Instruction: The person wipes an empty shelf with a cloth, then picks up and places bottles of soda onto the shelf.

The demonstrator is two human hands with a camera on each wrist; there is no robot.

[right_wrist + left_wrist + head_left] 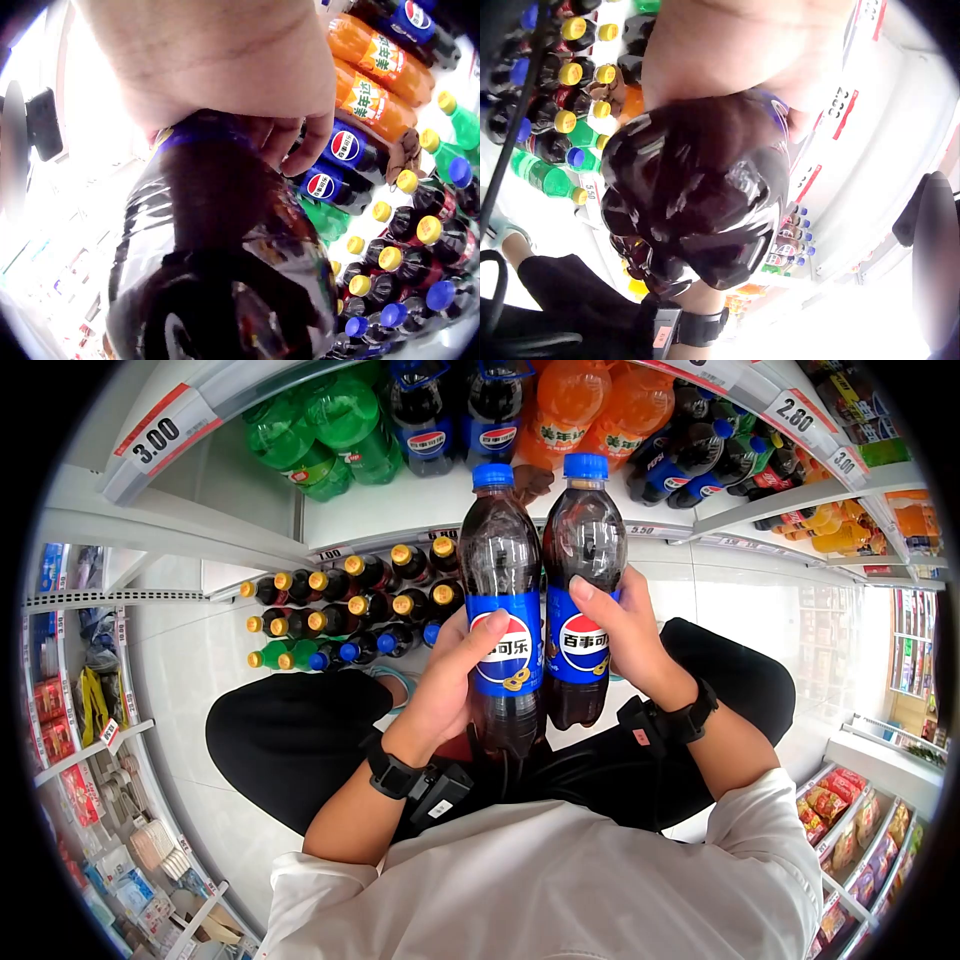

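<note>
Two Pepsi bottles with blue caps and dark cola inside stand side by side in front of the person's body in the head view. The left hand point(446, 678) grips the left Pepsi bottle point(502, 555) around its blue label, thumb across the front. Around the label of the right Pepsi bottle point(587, 525) wraps the right hand point(638, 640), its thumb on the front too. In the left wrist view the ridged base of the left bottle point(697, 195) fills the middle. The right wrist view shows the dark lower part of the right bottle point(217, 217) below the palm.
On the floor to the left stand rows of small bottles point(365, 572) with yellow, blue and green caps. A low white shelf point(400, 510) ahead carries green, cola and orange soda bottles point(572, 405). Bent knees point(290, 735) flank the hands; side racks point(845, 790) hold snack packets.
</note>
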